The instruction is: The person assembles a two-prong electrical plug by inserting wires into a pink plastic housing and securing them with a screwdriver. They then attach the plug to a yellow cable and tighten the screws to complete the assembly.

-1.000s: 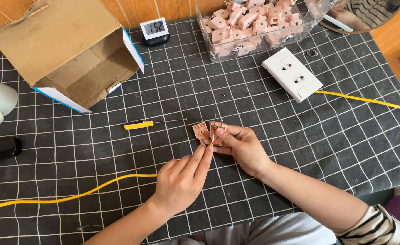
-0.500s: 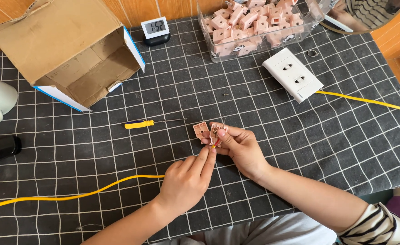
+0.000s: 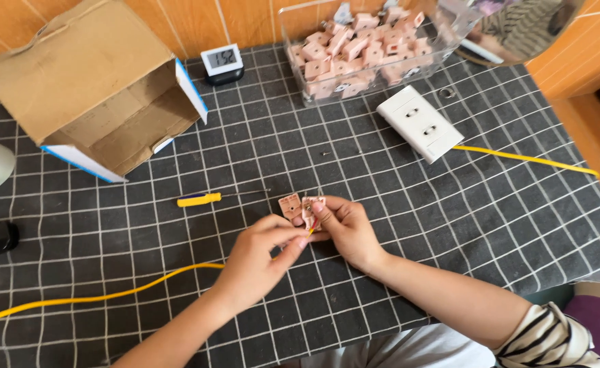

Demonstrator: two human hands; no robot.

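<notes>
Both hands meet near the middle of the table: the right hand pinches a small pink socket part, face turned up so its holes show, while the left hand nips the end of the yellow wire right against it. A second pink part lies just beside them on the checked mat. Yellow screwdriver sits close by, within easy reach; clear bin of pink parts is at the far edge.
</notes>
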